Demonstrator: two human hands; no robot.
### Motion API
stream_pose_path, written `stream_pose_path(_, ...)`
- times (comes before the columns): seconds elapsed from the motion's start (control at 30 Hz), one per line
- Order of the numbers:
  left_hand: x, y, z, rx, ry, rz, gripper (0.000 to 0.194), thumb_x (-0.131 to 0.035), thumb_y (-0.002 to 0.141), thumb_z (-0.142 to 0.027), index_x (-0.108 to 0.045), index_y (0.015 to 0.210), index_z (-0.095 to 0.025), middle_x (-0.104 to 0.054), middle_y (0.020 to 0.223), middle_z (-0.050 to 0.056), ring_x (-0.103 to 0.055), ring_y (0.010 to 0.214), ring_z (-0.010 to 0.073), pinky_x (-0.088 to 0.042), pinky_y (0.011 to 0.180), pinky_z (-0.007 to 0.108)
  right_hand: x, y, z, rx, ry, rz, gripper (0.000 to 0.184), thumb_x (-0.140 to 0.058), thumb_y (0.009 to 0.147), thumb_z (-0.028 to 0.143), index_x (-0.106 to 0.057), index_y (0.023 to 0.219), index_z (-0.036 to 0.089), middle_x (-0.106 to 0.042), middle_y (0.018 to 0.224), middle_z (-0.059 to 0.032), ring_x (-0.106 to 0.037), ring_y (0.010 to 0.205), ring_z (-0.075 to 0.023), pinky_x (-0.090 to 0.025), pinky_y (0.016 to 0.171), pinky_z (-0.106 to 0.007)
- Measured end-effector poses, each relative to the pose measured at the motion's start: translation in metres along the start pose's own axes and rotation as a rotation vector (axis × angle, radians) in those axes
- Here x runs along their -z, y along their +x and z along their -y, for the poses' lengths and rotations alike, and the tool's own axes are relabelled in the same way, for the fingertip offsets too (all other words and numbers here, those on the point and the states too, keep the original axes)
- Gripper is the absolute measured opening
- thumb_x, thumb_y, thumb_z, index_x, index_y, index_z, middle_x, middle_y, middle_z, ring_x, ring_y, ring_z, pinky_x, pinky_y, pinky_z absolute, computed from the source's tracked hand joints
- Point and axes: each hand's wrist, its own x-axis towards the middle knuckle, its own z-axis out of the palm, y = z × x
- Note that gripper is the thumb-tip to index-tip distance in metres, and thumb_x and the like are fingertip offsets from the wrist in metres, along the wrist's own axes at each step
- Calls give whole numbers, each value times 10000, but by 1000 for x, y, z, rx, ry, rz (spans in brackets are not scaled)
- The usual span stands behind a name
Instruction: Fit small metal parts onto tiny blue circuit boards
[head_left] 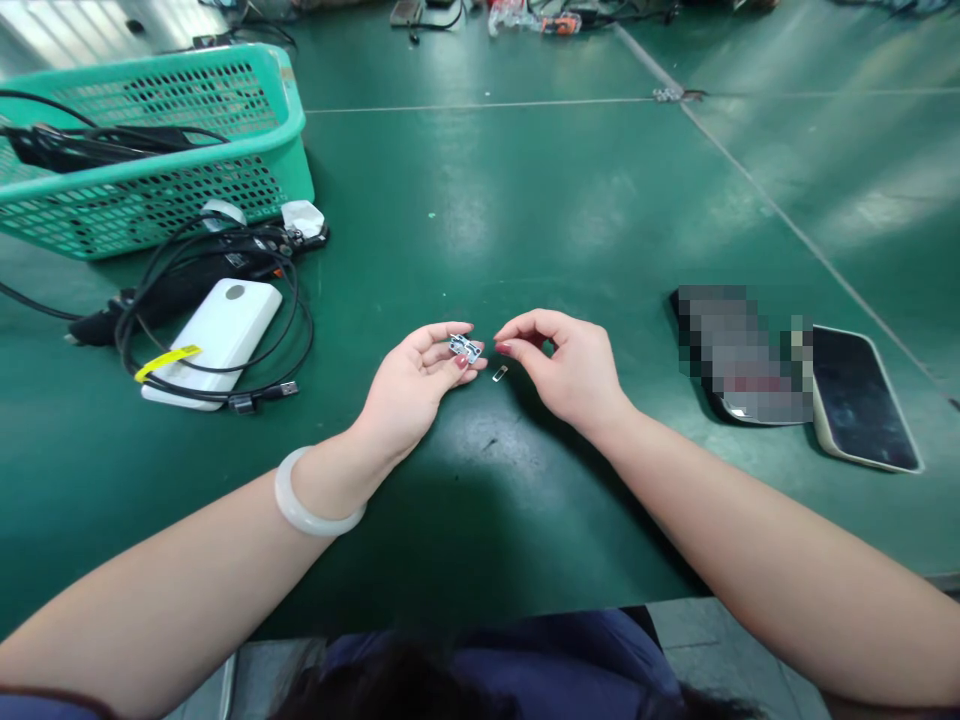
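Note:
My left hand, with a white bangle on its wrist, is closed on a small silvery metal part. Thumb and fingers grip the part just above the table, and its exact kind is too small to make out. Close on the right, my right hand has thumb and index finger brought together in a pinch. Whatever lies between those fingertips, if anything, cannot be made out. A tiny rectangular piece with a pale outline lies on the green table, below and between the two hands.
At the left stands a green plastic basket holding black cables. In front of it lie a white power bank, a coiled black cable and a black device. A partly blurred-out dark object and a phone lie at the right.

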Motion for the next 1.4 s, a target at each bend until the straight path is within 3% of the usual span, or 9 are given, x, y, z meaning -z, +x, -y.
stream_pose_path(0.23,0,-1,0,3,11,31,334,-757,713,-204,-618,1012,-147,-721,852,43,-687,792,127,-535,799,287,0,-6,7,62,106,8,157,-620,824,166,-749,848,251,-749,833,20,-677,780,-144,-523,771,-296)
stream_pose_path(0.47,1,-1,0,-13,16,16,345,-802,665,-220,-588,927,-158,-695,776,0,-666,762,107,-522,830,284,0,-8,12,171,76,-6,119,-670,808,173,-744,772,259,-743,816,15,-663,809,-161,-531,797,-331)
stream_pose_path(0.87,0,-4,-2,-96,136,-58,392,-851,590,-254,-556,833,-166,-690,784,7,-673,796,138,-528,843,314,-2,-13,13,417,-189,-63,187,-588,890,230,-749,796,249,-729,824,-16,-610,775,-164,-517,730,-328)
stream_pose_path(1.2,-3,-8,-3,-141,149,-44,395,-862,566,-240,-562,813,-168,-685,767,0,-665,769,130,-535,803,298,-1,-13,15,351,-144,-33,158,-609,864,186,-722,770,244,-719,812,-9,-623,784,-159,-510,742,-318)
stream_pose_path(1.4,-1,-5,-2,-13,-69,66,380,-849,599,-219,-565,842,-151,-679,724,-23,-640,694,77,-519,748,236,2,-11,15,317,-86,-48,58,-711,783,178,-686,790,229,-700,754,28,-617,734,-140,-501,705,-287)
